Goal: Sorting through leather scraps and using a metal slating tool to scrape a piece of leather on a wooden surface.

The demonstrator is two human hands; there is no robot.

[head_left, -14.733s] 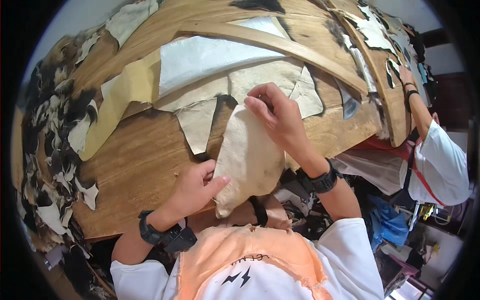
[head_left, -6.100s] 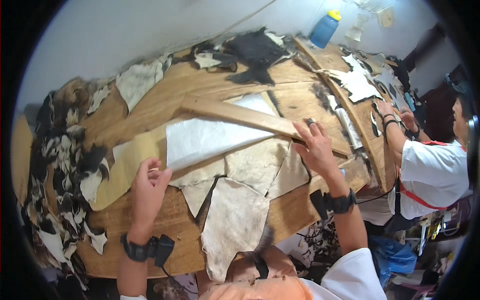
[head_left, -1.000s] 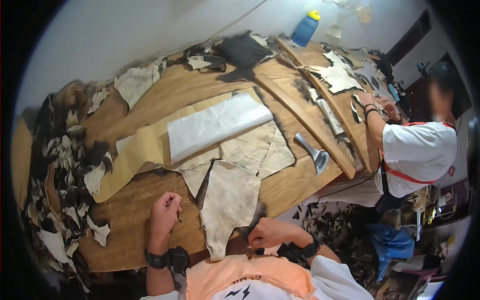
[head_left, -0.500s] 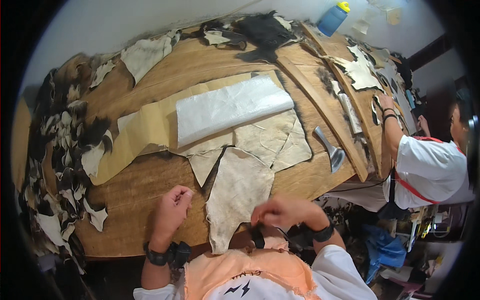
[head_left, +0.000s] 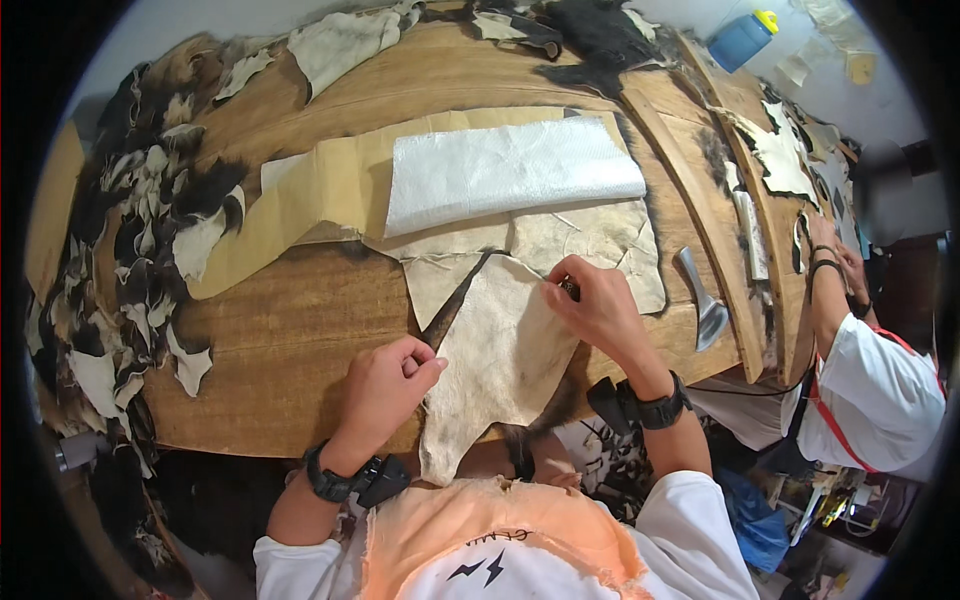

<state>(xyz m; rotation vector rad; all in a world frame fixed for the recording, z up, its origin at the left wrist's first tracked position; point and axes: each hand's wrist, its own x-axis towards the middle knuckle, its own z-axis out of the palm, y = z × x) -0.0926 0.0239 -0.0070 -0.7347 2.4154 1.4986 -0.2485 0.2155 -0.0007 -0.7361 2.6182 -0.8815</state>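
Note:
A pale, roughly triangular piece of hide lies flesh side up on the wooden table, its narrow end hanging over the front edge by my apron. My left hand is closed beside its left edge, thumb and fingertips together at the border; whether they pinch the hide is hidden. Over the upper right of the piece, my right hand has its fingers curled to the thumb. A small dark spot shows inside that curl, too small to name. Beyond lie larger pale hides under yellowish paper and a folded white woven sheet.
A metal tool with a flared blade lies right of the hides. Two long wooden strips run past it. Fur scraps heap at the left. A blue bottle stands far right. A co-worker's hands work at the right.
My right hand has moved up and away from me onto the hide. My left hand has shifted right to its edge. The whole view has tilted, so the table sits higher.

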